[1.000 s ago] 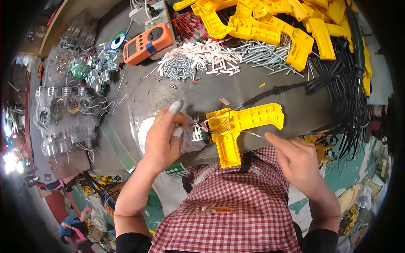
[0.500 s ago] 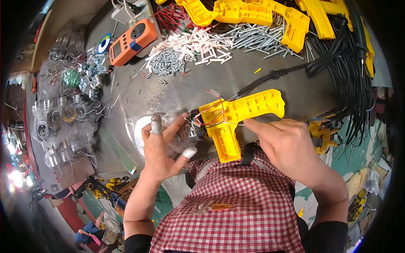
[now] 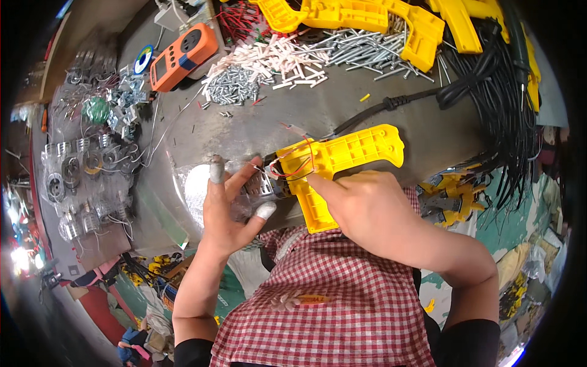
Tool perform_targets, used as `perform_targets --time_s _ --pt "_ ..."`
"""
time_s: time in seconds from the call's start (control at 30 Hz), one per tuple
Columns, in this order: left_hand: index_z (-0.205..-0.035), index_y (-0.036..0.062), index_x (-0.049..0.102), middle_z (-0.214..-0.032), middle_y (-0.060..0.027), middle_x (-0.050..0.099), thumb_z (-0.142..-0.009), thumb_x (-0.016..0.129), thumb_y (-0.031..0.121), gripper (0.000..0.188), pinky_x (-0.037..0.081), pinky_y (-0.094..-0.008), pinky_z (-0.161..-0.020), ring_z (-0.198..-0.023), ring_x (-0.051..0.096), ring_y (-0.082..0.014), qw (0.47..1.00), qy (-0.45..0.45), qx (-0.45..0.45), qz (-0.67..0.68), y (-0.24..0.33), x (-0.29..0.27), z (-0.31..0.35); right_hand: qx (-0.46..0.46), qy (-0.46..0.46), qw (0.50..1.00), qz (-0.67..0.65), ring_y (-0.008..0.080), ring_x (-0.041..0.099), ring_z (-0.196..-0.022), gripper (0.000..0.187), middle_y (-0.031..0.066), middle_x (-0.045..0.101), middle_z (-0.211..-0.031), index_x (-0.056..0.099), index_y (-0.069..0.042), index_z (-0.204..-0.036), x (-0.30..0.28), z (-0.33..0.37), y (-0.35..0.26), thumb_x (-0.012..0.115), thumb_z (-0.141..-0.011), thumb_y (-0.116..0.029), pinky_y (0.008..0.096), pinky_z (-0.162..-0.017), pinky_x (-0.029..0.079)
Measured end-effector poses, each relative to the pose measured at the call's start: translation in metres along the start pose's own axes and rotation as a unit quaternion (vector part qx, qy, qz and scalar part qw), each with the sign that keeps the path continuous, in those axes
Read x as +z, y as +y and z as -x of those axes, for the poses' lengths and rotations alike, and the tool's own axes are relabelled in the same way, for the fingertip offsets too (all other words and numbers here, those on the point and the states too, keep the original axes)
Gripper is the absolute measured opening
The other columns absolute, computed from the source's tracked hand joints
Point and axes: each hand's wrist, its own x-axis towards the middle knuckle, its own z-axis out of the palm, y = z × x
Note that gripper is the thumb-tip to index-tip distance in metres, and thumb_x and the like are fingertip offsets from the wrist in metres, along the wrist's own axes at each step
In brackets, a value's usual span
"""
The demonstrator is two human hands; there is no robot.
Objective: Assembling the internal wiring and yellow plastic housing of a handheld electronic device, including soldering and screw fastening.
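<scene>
A yellow plastic tool housing half (image 3: 361, 147) lies inner side up before me, one arm reaching right and another toward me. A slotted metal barrel (image 3: 262, 186) sticks out of its left end. Thin red and white wires (image 3: 293, 168) loop over the joint. My left hand (image 3: 229, 208), with white covers on the thumb and one finger, is spread around the barrel; its index fingertip touches the barrel's far side. My right hand (image 3: 373, 205) has its index fingertip at a thin wire on the housing, the other fingers curled, the thumb hidden.
Small screws (image 3: 232, 85), white sleeves (image 3: 269, 58), long screws (image 3: 373, 52) and more yellow housings (image 3: 348, 15) lie at the back. An orange meter (image 3: 183, 55) stands back left. Bagged metal parts (image 3: 85, 177) fill the left side; black cables (image 3: 501, 122) hang at right.
My right hand has moved left along the housing, from the base of its right arm to the wires near the barrel. My left hand stays by the barrel. The whole view has shifted slightly.
</scene>
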Motion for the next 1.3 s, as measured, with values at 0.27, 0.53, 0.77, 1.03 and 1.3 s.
perform_targets --time_s 0.27,0.53,0.77,1.03,1.3 --pt "-0.145 0.0053 0.012 -0.128 -0.0092 0.056 -0.066 0.076 0.014 0.103 0.042 -0.0373 -0.086 -0.098 0.054 -0.0316 0.997 0.023 -0.008 0.078 -0.012 0.012 0.001 -0.022 -0.013 0.985 0.171 0.0210 0.060 -0.058 0.039 0.0054 0.058 -0.062 0.061 -0.001 -0.108 0.008 -0.018 -0.018 0.060 -0.070 -0.010 0.0322 -0.059 0.047" --pt "-0.134 0.0074 0.042 -0.103 -0.0095 0.059 -0.060 0.078 0.012 0.082 0.044 -0.0381 -0.080 -0.087 0.052 -0.0325 0.998 0.037 0.012 0.041 -0.004 0.002 -0.013 -0.151 -0.010 0.921 0.360 0.0149 0.056 -0.055 0.037 0.0012 0.059 -0.061 0.064 0.004 -0.106 0.023 -0.027 -0.017 0.056 -0.074 -0.012 0.0296 -0.056 0.042" --pt "-0.110 0.0100 0.058 -0.109 -0.0064 0.060 -0.060 0.079 0.024 0.056 0.041 -0.0388 -0.078 -0.088 0.053 -0.0256 0.991 0.119 0.011 -0.060 0.008 0.003 0.002 -0.072 -0.049 0.985 0.152 0.0259 0.052 -0.096 0.055 0.0130 0.055 -0.106 0.049 -0.001 -0.126 -0.027 0.009 -0.013 0.063 -0.076 -0.018 0.0387 -0.083 0.039" --pt "-0.097 0.0108 0.059 -0.110 -0.0035 0.062 -0.069 0.067 0.015 0.029 0.039 -0.0418 -0.091 -0.100 0.058 -0.0191 0.976 -0.017 0.198 -0.086 0.042 0.020 -0.019 0.108 -0.046 0.992 -0.054 0.0255 0.056 -0.090 0.043 0.0121 0.056 -0.103 0.052 -0.002 -0.113 -0.027 0.044 0.019 0.071 -0.076 -0.014 0.0338 -0.076 0.043" --pt "-0.100 0.0072 0.055 -0.107 -0.0068 0.060 -0.078 0.055 0.014 0.023 0.038 -0.0407 -0.096 -0.105 0.055 -0.0203 0.976 -0.012 0.201 -0.080 0.036 0.014 -0.011 0.111 -0.130 0.954 -0.248 0.0204 0.060 -0.084 0.046 0.0072 0.059 -0.099 0.047 -0.005 -0.122 -0.025 0.034 0.008 0.066 -0.081 -0.005 0.0327 -0.072 0.047"
